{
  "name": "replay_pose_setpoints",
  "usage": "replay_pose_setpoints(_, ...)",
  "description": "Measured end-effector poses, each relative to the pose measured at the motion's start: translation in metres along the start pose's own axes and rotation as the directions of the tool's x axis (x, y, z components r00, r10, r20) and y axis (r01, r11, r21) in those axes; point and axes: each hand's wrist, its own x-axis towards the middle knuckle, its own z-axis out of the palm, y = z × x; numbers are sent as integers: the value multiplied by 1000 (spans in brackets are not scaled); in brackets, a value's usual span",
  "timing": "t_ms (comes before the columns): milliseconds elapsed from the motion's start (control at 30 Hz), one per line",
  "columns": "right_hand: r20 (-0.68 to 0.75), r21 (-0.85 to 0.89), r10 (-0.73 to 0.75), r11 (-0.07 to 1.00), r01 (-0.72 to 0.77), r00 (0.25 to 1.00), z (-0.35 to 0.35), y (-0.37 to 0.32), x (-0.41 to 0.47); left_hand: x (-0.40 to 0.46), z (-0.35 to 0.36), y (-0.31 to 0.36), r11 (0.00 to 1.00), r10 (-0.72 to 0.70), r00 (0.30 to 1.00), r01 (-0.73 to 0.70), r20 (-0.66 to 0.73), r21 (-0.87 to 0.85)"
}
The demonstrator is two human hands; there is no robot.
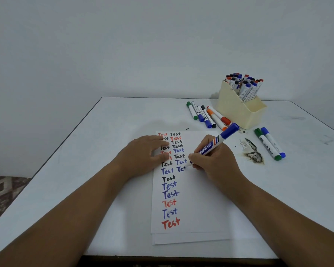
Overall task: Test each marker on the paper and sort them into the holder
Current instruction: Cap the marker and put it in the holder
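While the left hand lies flat with straight fingers on the paper at the desk's near edge, evidently to steady it, the right hand pinches the blue marker, tip down mid-word, cap posted rearward, short of the holder by the far right corner.

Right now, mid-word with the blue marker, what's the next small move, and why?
Probably finish the word: the right hand holds the blue marker with its tip on the paper, only "Te" is written, and the left hand pins the sheet.
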Motion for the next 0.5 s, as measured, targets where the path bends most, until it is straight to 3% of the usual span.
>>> replay_pose_setpoints(500,-28,9,92,996,-92,995,0,4,5,-1,-1,1,1000,15,1000,-15,-9,-6)
